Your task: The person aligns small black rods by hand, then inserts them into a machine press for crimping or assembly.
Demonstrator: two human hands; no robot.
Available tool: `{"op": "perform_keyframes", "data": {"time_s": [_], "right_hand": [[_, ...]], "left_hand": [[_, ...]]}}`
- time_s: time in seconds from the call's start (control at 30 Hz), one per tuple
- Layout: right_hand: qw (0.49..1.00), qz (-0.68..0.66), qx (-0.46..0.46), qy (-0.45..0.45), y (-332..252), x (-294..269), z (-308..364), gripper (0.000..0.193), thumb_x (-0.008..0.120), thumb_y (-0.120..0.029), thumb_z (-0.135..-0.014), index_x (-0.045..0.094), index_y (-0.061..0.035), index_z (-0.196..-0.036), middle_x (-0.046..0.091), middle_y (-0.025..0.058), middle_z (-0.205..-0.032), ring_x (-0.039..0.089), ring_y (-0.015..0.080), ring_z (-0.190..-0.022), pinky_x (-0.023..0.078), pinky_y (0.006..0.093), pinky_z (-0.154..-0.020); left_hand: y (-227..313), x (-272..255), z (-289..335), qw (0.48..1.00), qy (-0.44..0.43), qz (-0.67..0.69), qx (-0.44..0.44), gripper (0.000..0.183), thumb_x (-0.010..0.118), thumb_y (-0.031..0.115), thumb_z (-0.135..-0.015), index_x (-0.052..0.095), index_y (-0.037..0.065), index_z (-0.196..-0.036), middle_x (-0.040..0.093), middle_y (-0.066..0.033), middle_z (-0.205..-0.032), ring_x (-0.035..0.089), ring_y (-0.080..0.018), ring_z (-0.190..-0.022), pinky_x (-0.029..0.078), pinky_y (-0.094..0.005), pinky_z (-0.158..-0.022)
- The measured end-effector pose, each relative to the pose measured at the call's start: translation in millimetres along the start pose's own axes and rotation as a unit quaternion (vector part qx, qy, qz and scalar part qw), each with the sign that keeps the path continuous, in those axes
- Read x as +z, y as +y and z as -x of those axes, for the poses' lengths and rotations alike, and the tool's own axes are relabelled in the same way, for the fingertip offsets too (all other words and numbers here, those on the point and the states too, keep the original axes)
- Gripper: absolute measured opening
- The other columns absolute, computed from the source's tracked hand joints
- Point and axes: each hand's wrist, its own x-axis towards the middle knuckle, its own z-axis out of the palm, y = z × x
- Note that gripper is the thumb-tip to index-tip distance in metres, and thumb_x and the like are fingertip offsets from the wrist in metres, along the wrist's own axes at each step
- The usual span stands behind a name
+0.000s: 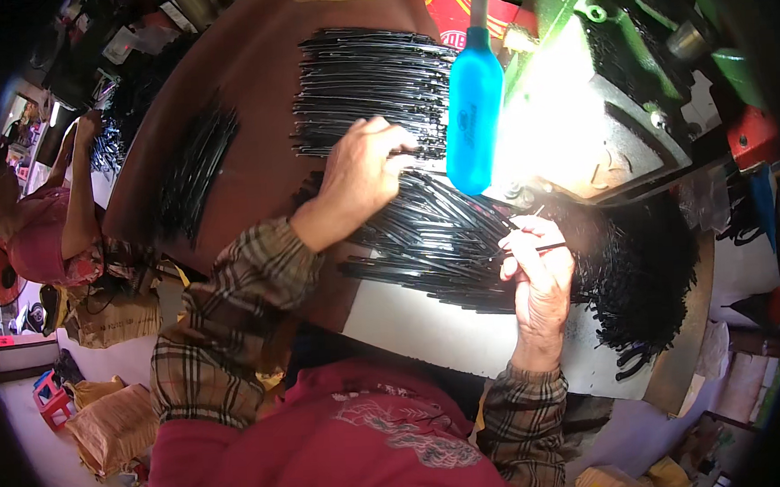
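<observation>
Pinched one thin black tube point(552, 247) between fingers of the right hand point(540, 278), at the right end of the loose pile point(425, 233).
Curled left hand point(358, 170) beside the neat row point(364, 82), grip impossible to tell; laid row parallel toward the workbench's point(262, 74) far edge, apparently to prevent tangling.
</observation>
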Motion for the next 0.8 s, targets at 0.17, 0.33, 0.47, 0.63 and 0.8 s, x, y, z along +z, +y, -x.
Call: {"op": "perform_keyframes", "data": {"time_s": [0.17,0.33,0.47,0.63,0.8], "right_hand": [[1.000,0.000,0.022,-0.016,3.5,-2.6,-2.5,0.013,0.059,-0.003,-0.090,0.060,0.0038,-0.100,0.061,0.0101,-0.076,0.054,0.0094,-0.056,0.043,0.0192,-0.046],[0.999,0.020,0.032,-0.017,3.2,-7.9,-1.0,0.017,0.059,-0.005,-0.090,0.061,0.0031,-0.105,0.061,0.0087,-0.074,0.050,0.0060,-0.051,0.039,0.0168,-0.043],[0.997,0.045,0.052,-0.016,-2.1,1.9,-2.2,0.017,0.058,-0.007,-0.091,0.065,0.0009,-0.105,0.058,0.0017,-0.069,0.045,0.0020,-0.051,0.032,0.0146,-0.043],[0.987,0.150,-0.058,-0.016,1.5,8.8,-4.9,0.017,0.056,-0.006,-0.091,0.067,0.0004,-0.103,0.057,-0.0017,-0.068,0.047,0.0023,-0.057,0.037,0.0170,-0.051],[0.985,0.158,-0.069,-0.010,6.4,1.0,-1.9,0.017,0.055,-0.006,-0.092,0.067,0.0003,-0.103,0.057,-0.0011,-0.067,0.047,0.0027,-0.057,0.037,0.0179,-0.050]], "left_hand": [[-33.5,16.8,-9.7,0.999,0.014,-0.009,0.034,0.014,0.067,0.004,-0.070,0.066,0.010,-0.082,0.057,-0.0086,-0.085,0.054,-0.0289,-0.084,0.045,-0.0383,-0.073],[-30.3,7.4,-20.8,0.997,0.012,0.076,0.023,0.005,0.068,0.008,-0.073,0.069,0.011,-0.077,0.062,-0.0043,-0.074,0.055,-0.0255,-0.076,0.043,-0.0360,-0.070],[3.7,-7.9,-25.8,0.977,0.089,0.002,0.191,0.012,0.061,0.000,-0.072,0.068,0.006,-0.079,0.062,-0.0066,-0.076,0.058,-0.0244,-0.073,0.043,-0.0355,-0.071],[55.7,31.4,4.9,0.966,0.010,0.258,0.027,0.009,0.064,-0.001,-0.084,0.066,-0.002,-0.092,0.061,-0.0034,-0.076,0.054,-0.0082,-0.065,0.045,-0.0214,-0.060],[55.0,45.2,8.4,0.887,-0.097,0.415,-0.176,0.010,0.064,0.007,-0.086,0.065,-0.001,-0.092,0.059,0.0000,-0.074,0.050,-0.0050,-0.063,0.040,-0.0194,-0.055]]}}
